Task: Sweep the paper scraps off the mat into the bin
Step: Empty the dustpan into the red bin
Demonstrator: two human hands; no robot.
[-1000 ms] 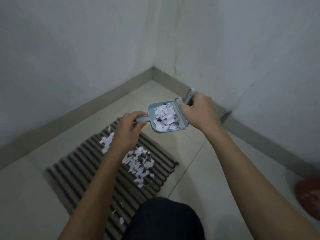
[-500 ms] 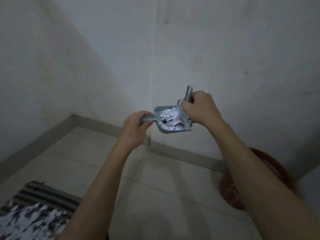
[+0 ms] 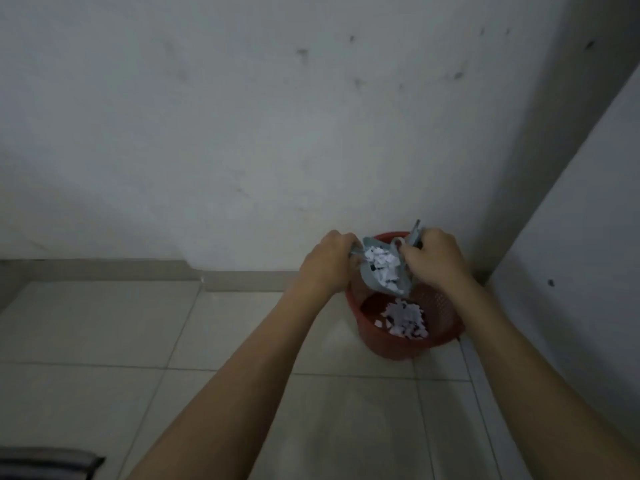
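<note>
Head view, looking down at a tiled floor [image 3: 104, 327] where it meets a pale, marked wall [image 3: 242, 133].

Left hand [image 3: 327, 263] curled round the handle of a grey-blue dustpan [image 3: 382, 271], fingers closed on it, handle mostly hidden inside the grip. Dustpan tilted steeply, open lip pointing down and toward the camera, directly above a red bin [image 3: 391, 348]. Paper scraps [image 3: 381, 266] in white with a few dark bits piled inside the tipped pan, down to its lower edge.

Right hand [image 3: 434, 263] just beside the pan's right side, fingers wrapped round a small brush [image 3: 415, 233] of the same grey-blue, only the end of its handle sticking up above the knuckles. Brush head hidden behind the hand and the pan; contact with the scraps impossible to tell.

Red bin standing on the floor close to the wall, near a corner with a second pale wall surface on the right. Mesh-like sides, round rim partly covered by both hands. More scraps [image 3: 403, 318] lying in a heap on the bin's bottom, right under the pan's lip.

Both bare forearms reaching in from the lower edge. Corner of a dark ribbed mat [image 3: 48, 464] at bottom left, well apart from the bin.
</note>
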